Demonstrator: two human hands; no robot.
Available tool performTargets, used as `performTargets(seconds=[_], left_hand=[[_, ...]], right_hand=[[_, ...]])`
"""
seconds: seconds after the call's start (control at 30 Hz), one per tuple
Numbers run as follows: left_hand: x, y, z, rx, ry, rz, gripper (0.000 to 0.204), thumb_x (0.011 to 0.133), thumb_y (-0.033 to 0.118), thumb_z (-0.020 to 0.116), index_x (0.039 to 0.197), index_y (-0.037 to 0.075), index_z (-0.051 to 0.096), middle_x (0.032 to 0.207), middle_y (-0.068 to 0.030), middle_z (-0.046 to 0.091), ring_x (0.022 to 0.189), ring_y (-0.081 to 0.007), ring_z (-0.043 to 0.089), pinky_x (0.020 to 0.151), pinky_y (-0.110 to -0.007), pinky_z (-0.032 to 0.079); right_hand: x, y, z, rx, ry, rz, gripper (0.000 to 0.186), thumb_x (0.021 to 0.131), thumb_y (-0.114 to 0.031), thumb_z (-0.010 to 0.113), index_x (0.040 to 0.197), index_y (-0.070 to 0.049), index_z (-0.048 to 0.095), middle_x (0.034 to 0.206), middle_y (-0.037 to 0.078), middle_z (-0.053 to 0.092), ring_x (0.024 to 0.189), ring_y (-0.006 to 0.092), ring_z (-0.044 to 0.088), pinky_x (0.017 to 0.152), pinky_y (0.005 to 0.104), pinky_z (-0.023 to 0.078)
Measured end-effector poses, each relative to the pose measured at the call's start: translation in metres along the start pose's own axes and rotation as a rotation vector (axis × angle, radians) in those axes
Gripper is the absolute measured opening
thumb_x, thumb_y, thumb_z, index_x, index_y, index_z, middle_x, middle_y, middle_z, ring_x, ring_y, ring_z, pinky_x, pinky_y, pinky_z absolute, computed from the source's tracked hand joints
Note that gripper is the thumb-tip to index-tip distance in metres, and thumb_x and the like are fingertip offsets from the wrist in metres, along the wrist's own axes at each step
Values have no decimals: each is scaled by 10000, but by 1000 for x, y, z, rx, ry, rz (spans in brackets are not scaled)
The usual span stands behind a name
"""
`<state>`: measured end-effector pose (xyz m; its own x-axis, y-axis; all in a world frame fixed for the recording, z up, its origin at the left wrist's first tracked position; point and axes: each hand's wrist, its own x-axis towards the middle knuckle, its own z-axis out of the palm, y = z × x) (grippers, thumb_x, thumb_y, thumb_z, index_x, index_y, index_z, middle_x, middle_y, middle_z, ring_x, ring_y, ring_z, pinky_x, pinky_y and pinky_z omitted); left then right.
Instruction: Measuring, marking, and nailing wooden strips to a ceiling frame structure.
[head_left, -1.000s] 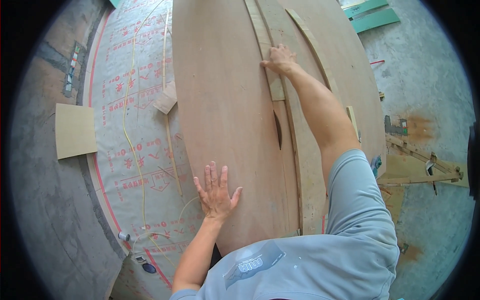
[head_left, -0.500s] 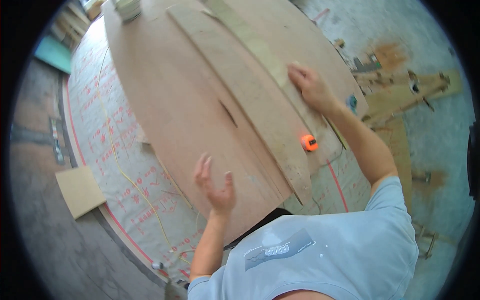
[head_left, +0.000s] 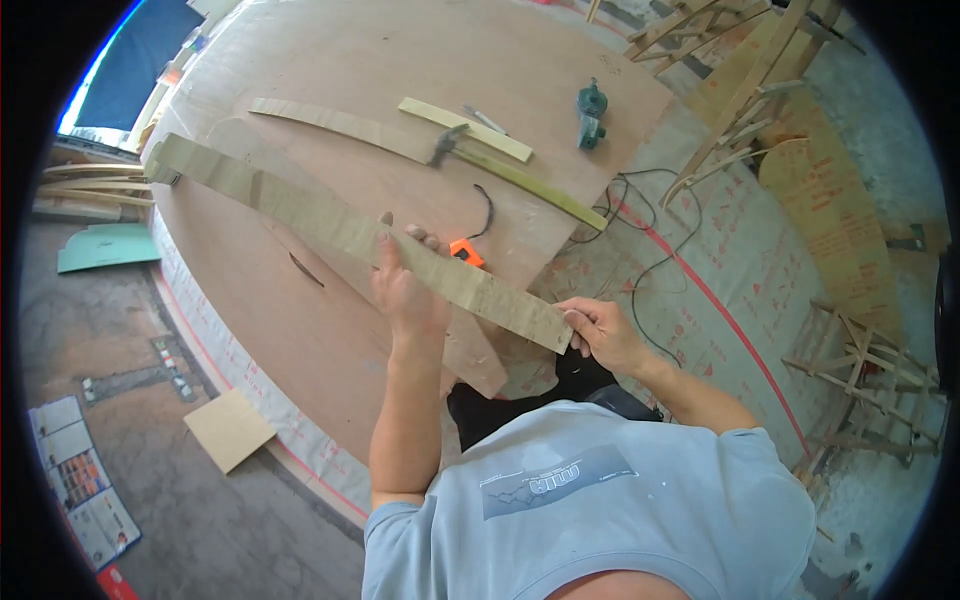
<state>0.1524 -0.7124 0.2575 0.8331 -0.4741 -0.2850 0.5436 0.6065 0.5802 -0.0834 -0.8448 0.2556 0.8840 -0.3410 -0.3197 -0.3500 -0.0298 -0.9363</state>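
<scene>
A long, slightly curved plywood strip [head_left: 300,215] slants across in front of me, raised at my end over the plywood sheet [head_left: 340,340]. Around its middle, my left hand [head_left: 410,300] grips it, with the forefinger laid along the face and other fingertips at the far edge. My right hand [head_left: 607,335] pinches the near right end between thumb and fingers. Just beyond the strip lies an orange tape measure [head_left: 467,252]. A second curved piece [head_left: 475,362] lies on the sheet, partly hidden beneath the strip and my left arm.
Farther back lie a hammer [head_left: 530,188], a short pale batten [head_left: 465,128], another curved strip [head_left: 340,130], a pen-like tool [head_left: 485,120] and a green power tool [head_left: 591,115]. A black cable [head_left: 650,280] trails over the covered floor. Wooden frames [head_left: 865,370] stand at right.
My left hand, open and empty before, now holds the plywood strip. My right hand has come back towards me and grips its end. The whole view has turned.
</scene>
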Motion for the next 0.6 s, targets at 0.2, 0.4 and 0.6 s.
performTargets(seconds=[0.2,0.4,0.6], left_hand=[[-3,-27,58,97,-9,111,365,1078,276,422,1395,97,387,980,-91,553,826,-218,549,761,-395,504],[-7,-52,97,261,-112,-9,399,1071,283,428,1405,72,373,1036,-114,553,901,-236,558,798,-404,515],[-13,-59,79,390,59,-77,367,1064,273,461,1329,21,429,1031,-145,599,886,-255,609,747,-404,544]], right_hand=[[-38,47,-68,457,131,-37,155,972,-136,635,1069,-26,687,781,8,644,636,83,576,613,251,497],[-30,29,-123,-414,160,-735,131,823,-74,726,946,-38,698,821,85,676,735,272,650,694,373,533],[-9,117,-233,-199,390,-69,243,972,-264,588,987,-53,707,931,114,709,868,214,679,803,371,527]])
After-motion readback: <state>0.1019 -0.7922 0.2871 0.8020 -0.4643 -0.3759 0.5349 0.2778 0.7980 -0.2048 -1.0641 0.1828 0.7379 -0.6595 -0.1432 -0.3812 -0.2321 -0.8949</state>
